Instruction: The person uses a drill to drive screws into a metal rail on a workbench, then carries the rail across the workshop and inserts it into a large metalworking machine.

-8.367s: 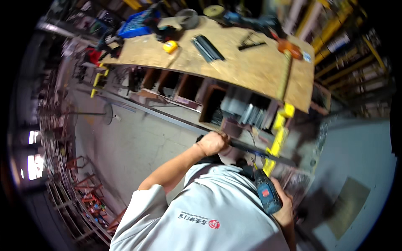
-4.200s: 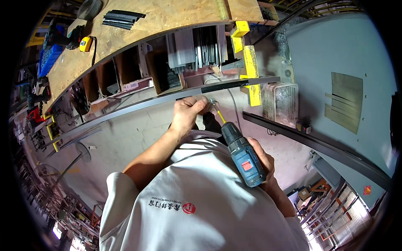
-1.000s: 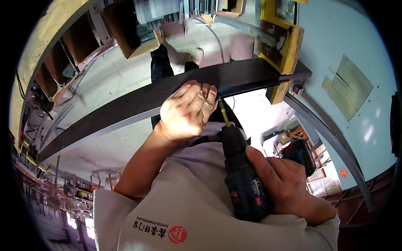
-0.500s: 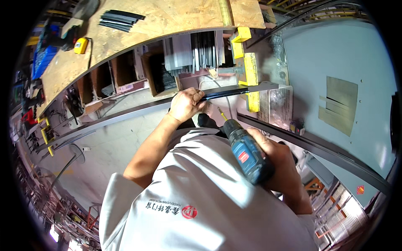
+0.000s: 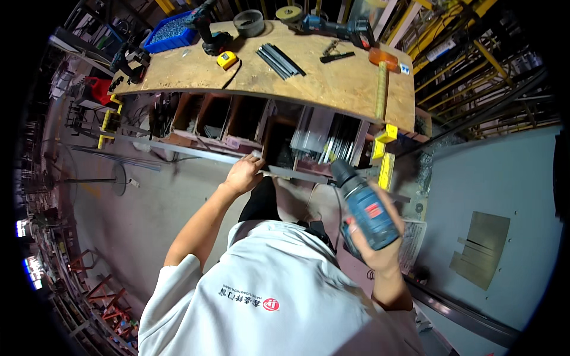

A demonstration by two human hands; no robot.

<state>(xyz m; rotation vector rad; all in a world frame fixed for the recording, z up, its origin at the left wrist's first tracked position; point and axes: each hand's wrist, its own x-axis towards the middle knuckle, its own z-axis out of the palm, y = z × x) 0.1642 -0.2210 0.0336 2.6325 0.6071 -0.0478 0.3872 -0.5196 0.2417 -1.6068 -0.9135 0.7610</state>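
Observation:
My left hand (image 5: 243, 174) is closed over a long, narrow grey metal profile (image 5: 199, 152). The profile runs crosswise in front of me, just below the bench edge, between yellow brackets. In my right hand (image 5: 380, 252) is a blue and black cordless drill (image 5: 371, 213), held by its grip. Its chuck points forward and left, over the right part of the profile. Whether the drill touches the profile I cannot tell, and the bit does not show.
The wooden bench (image 5: 338, 74) ahead bears a yellow tape measure (image 5: 227, 60), dark strips (image 5: 280, 61), a mallet (image 5: 383, 59), an angle grinder (image 5: 326, 25), another drill (image 5: 208, 32) and a blue bin of screws (image 5: 172, 32). A yellow bracket (image 5: 386, 171) stands right, beside a grey panel (image 5: 510, 178).
The view has swung up, showing more of the bench. My right hand has raised the drill forward toward the profile. My left hand has shifted left along the profile, away from the right-hand bracket.

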